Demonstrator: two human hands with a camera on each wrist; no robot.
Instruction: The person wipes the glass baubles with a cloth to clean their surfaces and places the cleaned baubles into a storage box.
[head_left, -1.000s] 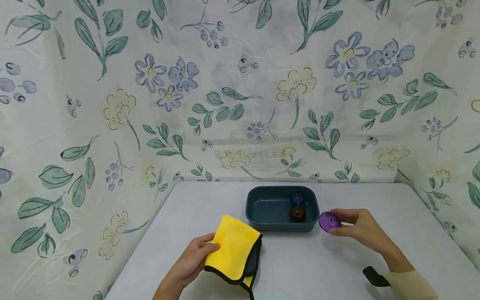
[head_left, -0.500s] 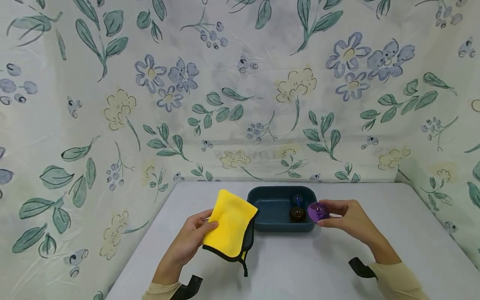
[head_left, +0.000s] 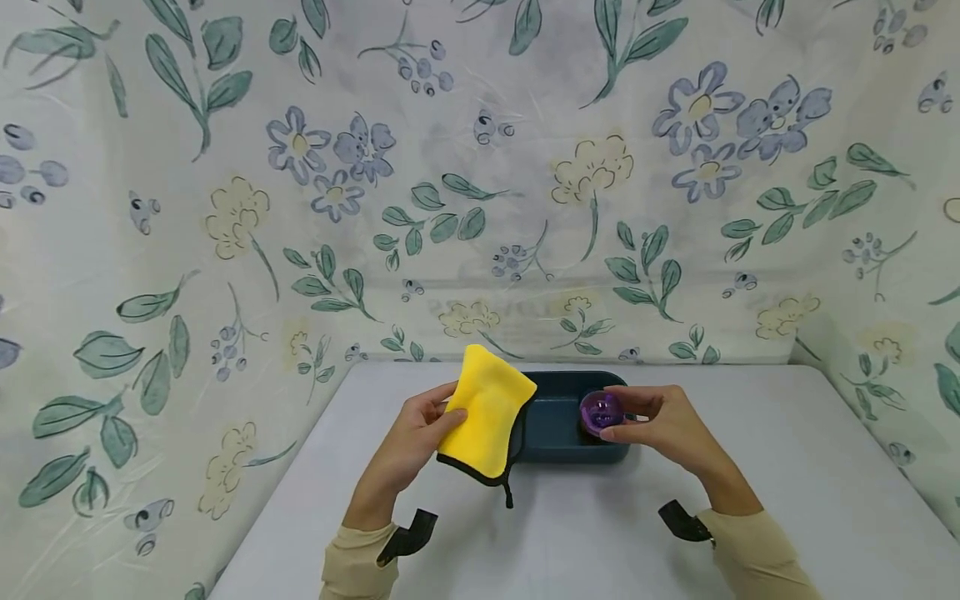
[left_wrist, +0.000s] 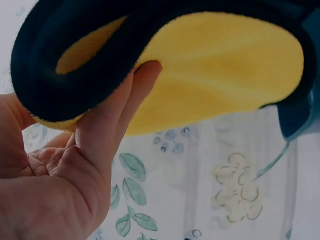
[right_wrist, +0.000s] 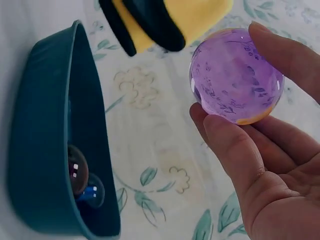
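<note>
My left hand (head_left: 416, 433) grips a folded yellow cloth (head_left: 486, 412) with black edging and a small black loop, pinched between thumb and fingers. The cloth overlaps the left end of a dark teal rectangular tub (head_left: 551, 450) in the head view. My right hand (head_left: 663, 429) pinches a clear purple ball (head_left: 602, 412) between thumb and fingertips, over the tub's right part. In the right wrist view a brown ball (right_wrist: 77, 170) and a blue ball (right_wrist: 92, 192) lie inside the tub; the purple ball covers them in the head view.
The tub stands near the back of a white table (head_left: 570, 533). A floral sheet (head_left: 480, 208) hangs behind it and along the sides. Black straps (head_left: 408, 535) circle both wrists over beige sleeves (head_left: 360, 558).
My right hand has carried the purple ball leftward from beside the tub to over it. My left hand has raised the cloth and moved it right, in front of the tub's left end.
</note>
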